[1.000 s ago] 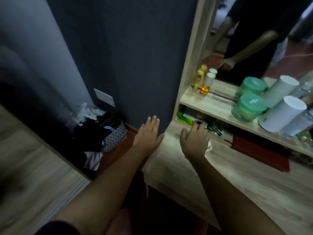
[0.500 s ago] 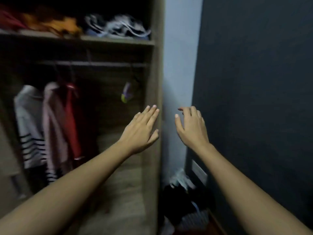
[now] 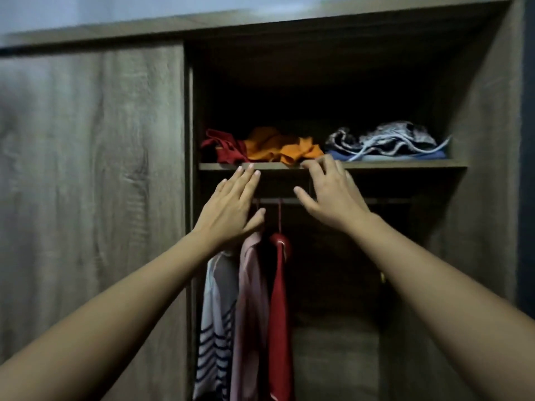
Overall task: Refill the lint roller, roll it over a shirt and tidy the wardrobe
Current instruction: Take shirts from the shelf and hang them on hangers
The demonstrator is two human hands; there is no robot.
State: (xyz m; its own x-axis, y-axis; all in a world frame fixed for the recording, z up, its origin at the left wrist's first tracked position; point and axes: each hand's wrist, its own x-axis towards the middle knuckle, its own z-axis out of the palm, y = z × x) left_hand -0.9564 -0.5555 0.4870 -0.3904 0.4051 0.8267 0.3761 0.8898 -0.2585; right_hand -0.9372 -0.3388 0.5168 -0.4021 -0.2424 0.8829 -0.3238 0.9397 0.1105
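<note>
The wardrobe [image 3: 92, 169] is open. Under its shelf [image 3: 405, 164] hang a striped shirt [image 3: 214, 314], a pink shirt [image 3: 250, 299] and a red shirt [image 3: 279, 299]. The left hand [image 3: 231, 206], flat and empty, reaches just below the shelf. The right hand [image 3: 333, 195], loosely bent and empty, has its fingertips at the shelf edge, by the orange clothes [image 3: 280, 146] on the shelf.
</note>
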